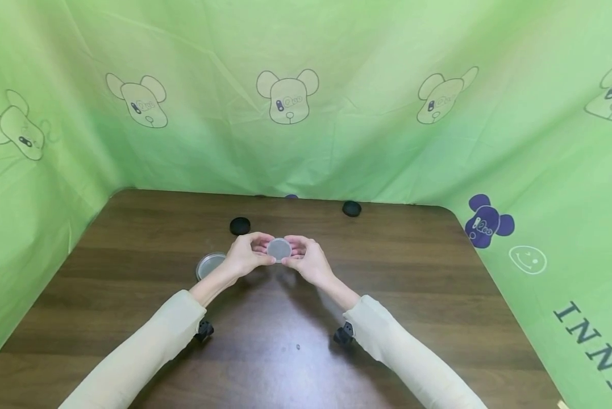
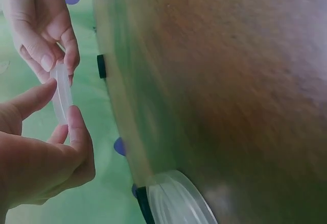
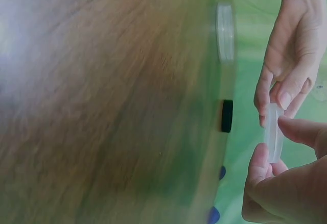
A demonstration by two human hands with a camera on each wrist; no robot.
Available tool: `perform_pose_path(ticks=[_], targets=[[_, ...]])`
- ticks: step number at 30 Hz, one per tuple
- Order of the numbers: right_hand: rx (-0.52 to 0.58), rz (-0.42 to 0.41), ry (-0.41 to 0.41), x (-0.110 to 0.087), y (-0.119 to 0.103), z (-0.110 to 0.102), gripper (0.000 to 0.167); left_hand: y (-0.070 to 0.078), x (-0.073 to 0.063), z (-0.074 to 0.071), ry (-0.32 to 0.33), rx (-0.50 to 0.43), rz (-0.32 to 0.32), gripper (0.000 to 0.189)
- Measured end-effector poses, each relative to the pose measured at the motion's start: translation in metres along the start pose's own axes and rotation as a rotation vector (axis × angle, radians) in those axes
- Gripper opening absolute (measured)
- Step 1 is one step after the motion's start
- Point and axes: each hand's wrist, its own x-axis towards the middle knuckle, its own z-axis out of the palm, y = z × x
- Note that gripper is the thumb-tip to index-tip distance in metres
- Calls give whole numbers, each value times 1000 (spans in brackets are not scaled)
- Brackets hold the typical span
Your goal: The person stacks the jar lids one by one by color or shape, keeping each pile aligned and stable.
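A small round translucent plastic container point(image 1: 279, 250), flat like a lidded dish, is held above the table between both hands. My left hand point(image 1: 246, 255) pinches its left edge between thumb and fingers. On the opposite edge, the thumb and fingers of my right hand point(image 1: 310, 262) grip it in the same way. Edge-on in the left wrist view, the container point(image 2: 62, 94) shows a seam around its side. A larger clear round dish point(image 1: 211, 263) lies on the table beside the left hand, partly covered by that hand and wrist.
Beyond the left hand lies a black round disc point(image 1: 240, 226). Another black disc point(image 1: 352, 209) is near the table's far edge, right of centre. The brown wooden table point(image 1: 413, 272) is bordered by a green printed curtain point(image 1: 367, 142) at the back and sides.
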Motion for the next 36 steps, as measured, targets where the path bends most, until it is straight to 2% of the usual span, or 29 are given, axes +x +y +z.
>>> perform_pose_path(ticks=[9,16,24,30,36], targets=[[27,10,-31,1,-4,16,45,-10,-10,-18,-17,-49,-16,48],[77,52,-68,4,-8,25,47,-15,-13,-32,-44,17,-13,46],[61,50,-64,8,-14,36,43,-18,-18,-44,-20,44,12,46],[60,50,-86,7,-15,46,43,-22,-26,-53,-21,37,-7,47],[24,42,-66,6,-19,58,42,-29,-32,-61,-13,14,-24,49]])
